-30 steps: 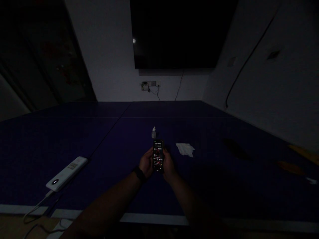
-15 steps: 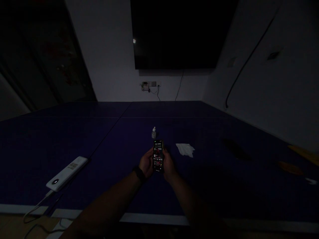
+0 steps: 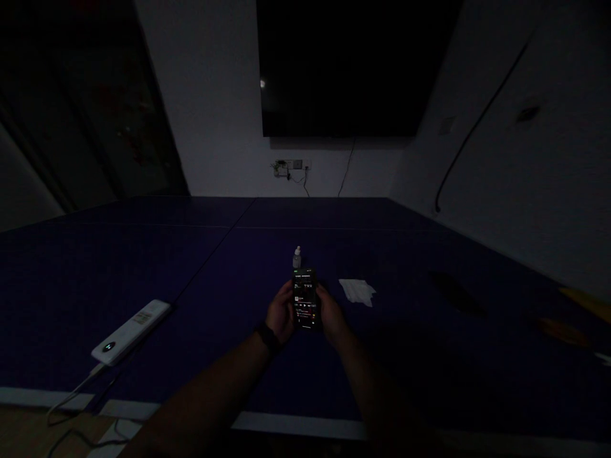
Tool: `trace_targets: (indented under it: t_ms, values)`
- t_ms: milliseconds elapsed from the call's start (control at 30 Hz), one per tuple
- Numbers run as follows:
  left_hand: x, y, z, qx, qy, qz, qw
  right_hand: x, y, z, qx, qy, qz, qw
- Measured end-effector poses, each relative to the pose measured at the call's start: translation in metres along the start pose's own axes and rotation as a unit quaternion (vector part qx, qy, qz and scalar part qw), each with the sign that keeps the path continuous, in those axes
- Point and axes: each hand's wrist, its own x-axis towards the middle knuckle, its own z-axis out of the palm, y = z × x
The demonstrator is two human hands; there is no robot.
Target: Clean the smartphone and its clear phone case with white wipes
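A smartphone [image 3: 305,302] with a lit screen is held upright between my two hands over the dark blue table [image 3: 214,280]. My left hand [image 3: 280,313] grips its left edge, and a dark band circles that wrist. Along the right edge my right hand [image 3: 330,313] closes on the phone, thumb near the screen. The screen shows media playback controls and small text too fine to read. Just beyond the phone stands a small dropper-type bottle [image 3: 296,259] with a white top. A crumpled white tissue [image 3: 358,291] lies to the right of my right hand.
At left lies a white power bank [image 3: 131,332] with a cable running off the table's near edge. A dark flat object [image 3: 458,292] and orange-yellow items [image 3: 563,331] lie at right. A large black television [image 3: 353,70] hangs above wall sockets [image 3: 293,166]. The room is dim.
The phone has turned slightly, so its screen faces me more squarely and looks wider. My right hand has shifted a little to the right. The whole view has shifted slightly.
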Motion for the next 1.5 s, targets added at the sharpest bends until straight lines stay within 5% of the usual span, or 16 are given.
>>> trace_targets:
  t_ms: [367, 600, 967, 1500]
  values:
    - [-0.005, 0.000, 0.008, 0.056, -0.005, 0.053, 0.997, 0.010, -0.003, -0.018, -0.085, 0.069, -0.082, 0.991]
    - [-0.011, 0.015, 0.013, 0.158, -0.045, 0.090, 0.982, -0.004, -0.009, -0.016, -0.165, 0.015, -0.166, 0.972]
    - [-0.025, 0.048, 0.020, 0.407, -0.059, 0.183, 0.893, -0.025, -0.029, -0.010, -0.306, -0.097, -0.268, 0.908]
    - [-0.042, 0.044, 0.028, 0.574, -0.092, 0.264, 0.770, -0.039, -0.025, -0.009, -0.373, -0.163, -0.334, 0.850]
